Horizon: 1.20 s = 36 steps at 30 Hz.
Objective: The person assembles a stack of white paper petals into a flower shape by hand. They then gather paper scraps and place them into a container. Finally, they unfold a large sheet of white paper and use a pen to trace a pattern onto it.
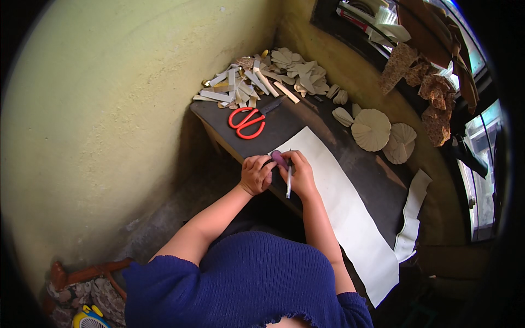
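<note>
A long white strip of sheet material [350, 205] lies lengthwise over the dark table, its far end under my hands. My right hand [301, 174] is closed round a slim pen [289, 186], which points away from me. Beside it, my left hand [257, 174] has its fingers curled, with the fingertips on a small purple rounded piece [279, 159] at the strip's edge. The fingers hide part of that piece and the pen's tip. Just beyond my left hand lie scissors [246, 123] with red handles and dark blades.
At the table's [219, 121] far end is a heap of pale offcuts [232, 87] and petal-shaped pieces [306, 74]. Round stacks of pale cut pieces [371, 129] lie at the right. A folded pale strip [413, 213] hangs by the right edge. A wall [109, 120] stands at the left.
</note>
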Each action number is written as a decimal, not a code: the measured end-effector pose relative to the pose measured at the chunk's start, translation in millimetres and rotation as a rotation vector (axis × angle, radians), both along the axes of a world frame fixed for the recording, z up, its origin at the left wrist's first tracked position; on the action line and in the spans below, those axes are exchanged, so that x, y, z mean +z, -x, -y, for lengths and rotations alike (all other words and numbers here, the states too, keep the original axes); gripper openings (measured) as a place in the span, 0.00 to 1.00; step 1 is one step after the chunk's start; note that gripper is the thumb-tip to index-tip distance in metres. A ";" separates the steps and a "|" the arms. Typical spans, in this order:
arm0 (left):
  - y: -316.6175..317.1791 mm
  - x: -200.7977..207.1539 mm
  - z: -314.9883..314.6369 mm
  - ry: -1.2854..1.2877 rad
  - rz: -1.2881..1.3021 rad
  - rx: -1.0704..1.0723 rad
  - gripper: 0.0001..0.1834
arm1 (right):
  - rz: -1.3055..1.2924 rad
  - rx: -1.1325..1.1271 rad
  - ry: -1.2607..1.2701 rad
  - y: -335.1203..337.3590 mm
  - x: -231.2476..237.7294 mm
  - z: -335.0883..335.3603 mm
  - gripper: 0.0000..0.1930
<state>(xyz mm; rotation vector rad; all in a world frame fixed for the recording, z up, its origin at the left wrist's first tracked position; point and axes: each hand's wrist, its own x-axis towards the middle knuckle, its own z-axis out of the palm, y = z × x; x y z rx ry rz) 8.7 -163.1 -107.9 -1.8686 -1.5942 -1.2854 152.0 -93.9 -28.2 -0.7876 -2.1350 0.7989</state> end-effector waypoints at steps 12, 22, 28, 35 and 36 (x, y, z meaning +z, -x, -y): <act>1.4 4.6 1.3 0.056 -0.030 0.006 0.17 | -0.025 -0.021 -0.016 1.3 -5.0 -0.1 0.10; -0.1 7.2 2.1 0.066 0.004 0.004 0.17 | -0.056 -0.050 0.078 -1.7 -13.9 -1.2 0.08; 0.1 7.8 3.1 0.062 0.004 -0.002 0.17 | -0.064 -0.074 0.106 -2.1 -15.4 -1.1 0.07; -0.1 9.2 3.7 0.042 0.002 -0.008 0.17 | -0.075 -0.090 0.101 -3.8 -11.4 1.7 0.09; -0.3 9.2 4.1 0.038 0.001 -0.007 0.17 | -0.072 -0.094 0.105 -4.1 -13.1 1.3 0.08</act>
